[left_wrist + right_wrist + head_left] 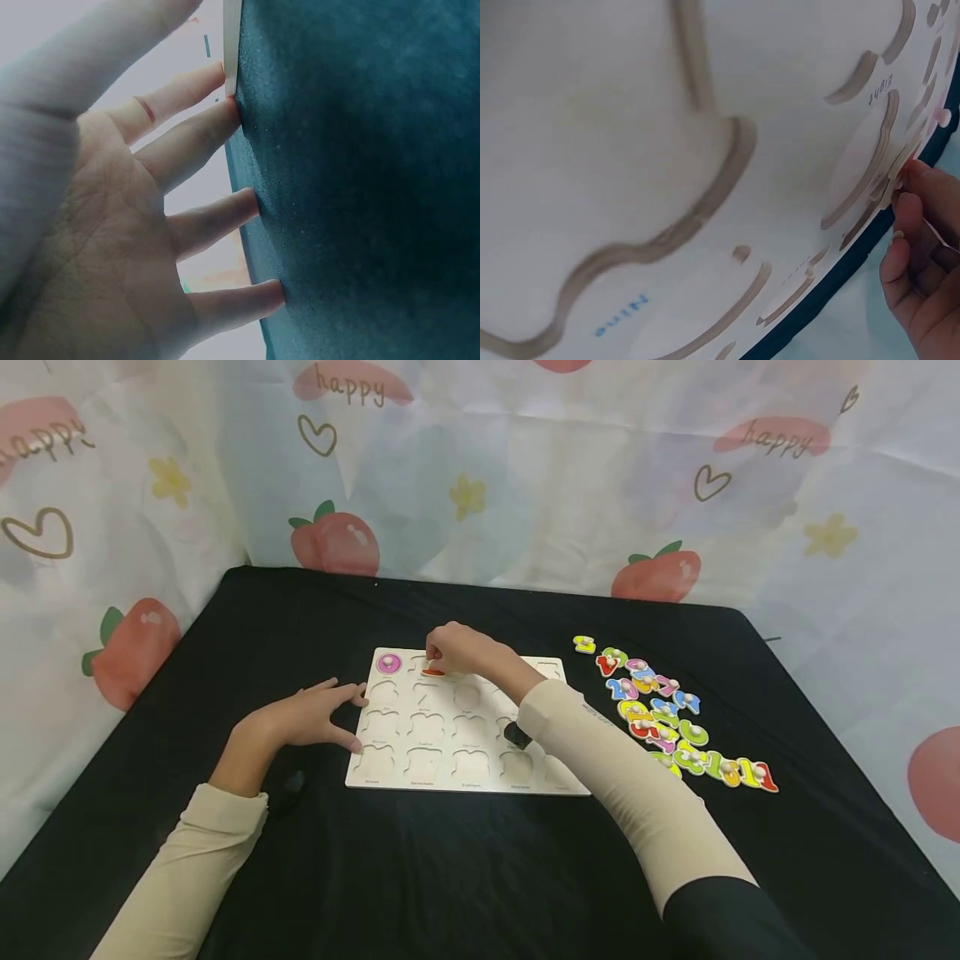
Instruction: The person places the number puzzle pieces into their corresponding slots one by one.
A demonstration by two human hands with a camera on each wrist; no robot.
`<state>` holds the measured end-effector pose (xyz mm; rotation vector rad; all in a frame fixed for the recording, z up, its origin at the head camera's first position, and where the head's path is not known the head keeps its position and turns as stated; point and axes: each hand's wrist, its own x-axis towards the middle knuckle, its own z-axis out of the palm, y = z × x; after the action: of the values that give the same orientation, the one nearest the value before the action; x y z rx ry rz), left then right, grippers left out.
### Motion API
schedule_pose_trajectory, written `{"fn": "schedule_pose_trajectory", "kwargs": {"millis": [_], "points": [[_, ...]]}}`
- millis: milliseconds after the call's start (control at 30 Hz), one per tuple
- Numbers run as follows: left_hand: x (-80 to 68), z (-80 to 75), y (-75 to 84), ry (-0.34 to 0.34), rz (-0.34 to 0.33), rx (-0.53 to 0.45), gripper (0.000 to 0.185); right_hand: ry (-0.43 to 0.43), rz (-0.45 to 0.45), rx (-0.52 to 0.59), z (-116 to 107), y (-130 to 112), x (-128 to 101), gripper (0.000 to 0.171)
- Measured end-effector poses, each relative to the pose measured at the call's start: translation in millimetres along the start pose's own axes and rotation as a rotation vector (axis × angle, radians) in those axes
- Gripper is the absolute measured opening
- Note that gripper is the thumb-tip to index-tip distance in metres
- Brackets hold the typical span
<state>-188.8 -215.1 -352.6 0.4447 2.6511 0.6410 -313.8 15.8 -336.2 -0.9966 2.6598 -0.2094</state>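
A pale wooden number-puzzle board (438,697) lies on the black cloth, with a pink round piece (388,663) seated in its top left slot. My right hand (461,647) reaches over the board's top row and pinches a red-orange puzzle piece (432,672), mostly hidden by the fingers in the right wrist view. At the board's left edge rests my left hand (311,714), its fingers spread and its thumb near the lower part of that edge. In the left wrist view, fingertips touch the board's side (232,45).
A loose pile of colourful knobbed number pieces (660,710) lies on the cloth to the right of the board. One yellow piece (584,644) sits apart at the pile's far end. A patterned curtain (525,510) hangs behind the black-covered table (450,877).
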Motion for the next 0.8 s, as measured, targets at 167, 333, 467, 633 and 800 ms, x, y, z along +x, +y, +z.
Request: {"fn": "schedule_pose_trajectory", "kwargs": {"millis": [167, 333, 467, 633, 800], "points": [[0.6, -0.9, 0.3, -0.002, 0.003, 0.011, 0.078, 0.006, -0.017, 0.000, -1, -6, 5, 0.013], [1.6, -0.7, -0.2, -0.008, 0.002, 0.016, 0.081, -0.006, -0.021, 0.003, 1, -11, 9, 0.013], [2.2, -1.3, 0.2, -0.006, 0.001, 0.012, 0.081, -0.001, -0.007, -0.019, 2, -14, 11, 0.015], [2.2, -2.9, 0.7, -0.003, 0.001, 0.010, 0.081, -0.004, 0.012, -0.026, 0, -16, 11, 0.017], [-0.2, -0.3, 0.0, -0.008, -0.006, 0.011, 0.081, -0.060, 0.021, 0.050, -2, -12, 10, 0.021]]}}
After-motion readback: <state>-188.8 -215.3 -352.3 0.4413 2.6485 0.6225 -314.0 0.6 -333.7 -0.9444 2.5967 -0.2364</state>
